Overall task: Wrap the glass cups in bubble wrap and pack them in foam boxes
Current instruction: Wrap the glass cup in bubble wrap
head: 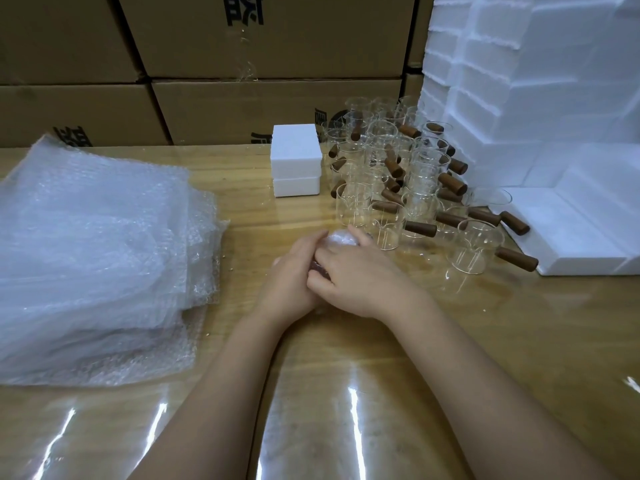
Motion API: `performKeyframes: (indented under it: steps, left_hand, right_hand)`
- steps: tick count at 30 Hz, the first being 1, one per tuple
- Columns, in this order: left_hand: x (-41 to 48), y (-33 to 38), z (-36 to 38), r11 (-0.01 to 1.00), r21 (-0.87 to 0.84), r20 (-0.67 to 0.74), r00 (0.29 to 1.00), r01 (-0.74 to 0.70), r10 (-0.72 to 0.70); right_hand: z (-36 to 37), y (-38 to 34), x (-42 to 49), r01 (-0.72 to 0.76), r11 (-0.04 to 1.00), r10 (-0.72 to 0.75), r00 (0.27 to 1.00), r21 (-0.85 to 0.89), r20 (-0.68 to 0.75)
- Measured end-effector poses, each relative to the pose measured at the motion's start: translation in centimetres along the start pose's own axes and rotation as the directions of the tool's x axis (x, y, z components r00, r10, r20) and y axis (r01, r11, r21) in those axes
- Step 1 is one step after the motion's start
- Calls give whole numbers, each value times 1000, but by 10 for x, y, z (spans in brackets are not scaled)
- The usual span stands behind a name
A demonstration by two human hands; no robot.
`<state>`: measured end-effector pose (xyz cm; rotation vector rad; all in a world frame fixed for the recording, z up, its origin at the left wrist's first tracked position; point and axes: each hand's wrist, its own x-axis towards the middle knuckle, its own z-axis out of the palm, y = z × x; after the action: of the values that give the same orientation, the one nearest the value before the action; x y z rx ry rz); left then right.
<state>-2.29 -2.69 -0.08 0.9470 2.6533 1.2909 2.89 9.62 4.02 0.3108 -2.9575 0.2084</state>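
- One wrapped cup point(337, 238) sits at frame centre, just above the table, covered in bubble wrap; only its rounded far end shows between the hands.
- Left hand point(292, 275) cups the bundle from the left side, fingers curled around it.
- Right hand point(360, 277) lies over the top of the bundle, fingers bent down onto the wrap and overlapping the left hand's fingers; both hold the same piece.
- Unwrapped glass cups point(391, 174) with brown wooden handles stand crowded together just right of and above the hands; the nearest ones almost touch the right hand.
- Two small white foam boxes point(295, 164), one stacked on the other, lids on, stand just left of the cup cluster at upper centre.
- Large foam stack point(554, 98) fills the upper right corner, beside the cups.
- Bubble wrap sheets point(90, 244) are piled loosely across the left side.
- Glossy wooden table point(485, 341) carries everything; brown cardboard cartons point(259, 36) are walled up behind it.
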Motion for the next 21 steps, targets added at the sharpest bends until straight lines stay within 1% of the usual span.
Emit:
performKeyframes:
  steps: [5,8,10,11,13,14,16,17,19,21]
  left_hand:
    - [-1,4,0,1000,-7,9,1000,24,-24]
    - [0,6,0,1000,-12,-15,1000,3,-4]
    - [1,8,0,1000,-9,-24,999,-23,22]
    - [2,9,0,999,-1,-24,999,-34,34]
    - [2,10,0,999,17,-33,998,-44,45]
    - [2,10,1,999,25,-41,998,-42,43]
    - [2,9,1,999,40,-41,999,-28,30]
    - [2,9,1,999,46,-37,999,-21,23]
    - [2,8,1,999,53,-36,999,-8,10]
    - [1,8,0,999,55,-34,999,2,-1]
  right_hand:
    - [-2,-3,-1,-27,999,28,999,-22,35]
    - [-7,2,1,-9,999,9,1000,31,29]
    - [-15,6,1,-18,999,20,999,36,-44]
    - [-19,8,0,-20,1000,22,993,19,-116]
    - [-24,12,-1,-29,998,15,963,-49,-268]
    - [-26,12,-2,-42,993,9,959,-110,-283]
    - [-25,9,-2,-46,972,-6,975,-231,-222]
    - [-22,8,-1,-36,965,-12,983,-258,-183]
    - [-14,3,0,-7,962,-25,993,-274,-114]
    - [-6,1,1,17,969,-34,997,-246,-66]
